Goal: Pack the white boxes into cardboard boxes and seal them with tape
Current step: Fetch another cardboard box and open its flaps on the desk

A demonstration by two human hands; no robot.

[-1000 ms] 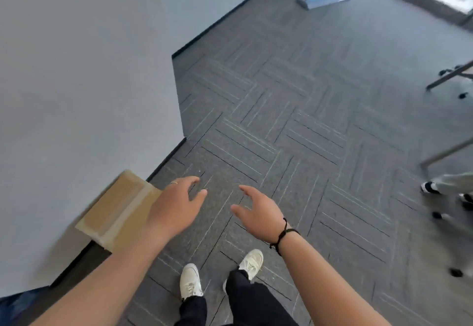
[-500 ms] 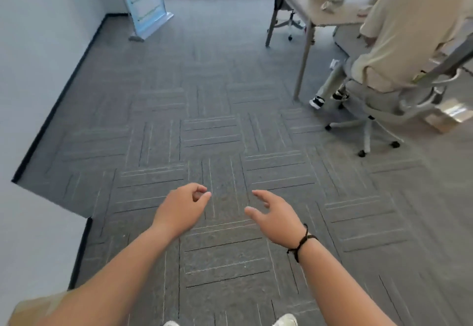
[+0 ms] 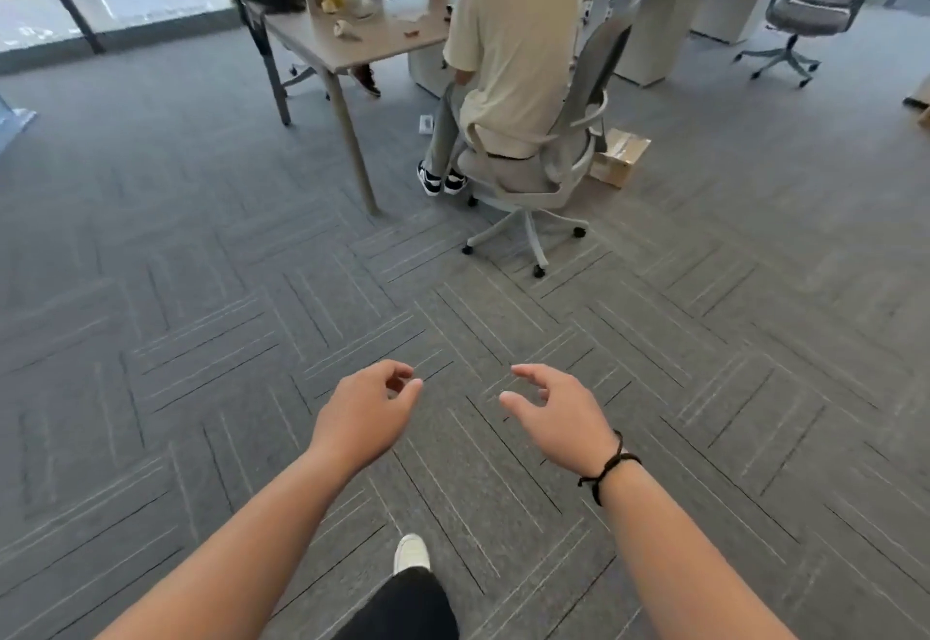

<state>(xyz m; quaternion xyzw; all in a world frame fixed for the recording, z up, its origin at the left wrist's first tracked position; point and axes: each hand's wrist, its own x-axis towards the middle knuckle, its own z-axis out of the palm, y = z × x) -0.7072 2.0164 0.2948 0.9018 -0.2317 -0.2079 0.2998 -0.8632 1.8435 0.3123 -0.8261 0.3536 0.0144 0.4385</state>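
Both of my hands hang in front of me over grey carpet and hold nothing. My left hand (image 3: 365, 410) has its fingers loosely curled. My right hand (image 3: 556, 413), with a black cord at the wrist, has relaxed, slightly spread fingers. A taped cardboard box (image 3: 620, 156) lies on the floor far ahead, behind a seated person's chair. No white boxes are in view.
A person (image 3: 508, 46) sits on a white office chair (image 3: 543, 186) at a grey desk (image 3: 362, 43) straight ahead. A second, empty office chair (image 3: 810, 5) stands at the far right. Windows line the far left. My white shoe (image 3: 411, 553) steps forward on the carpet.
My view has swung right, away from the wall and the cardboard box beside it, toward the desk and the seated person. My hands stay empty in front of me.
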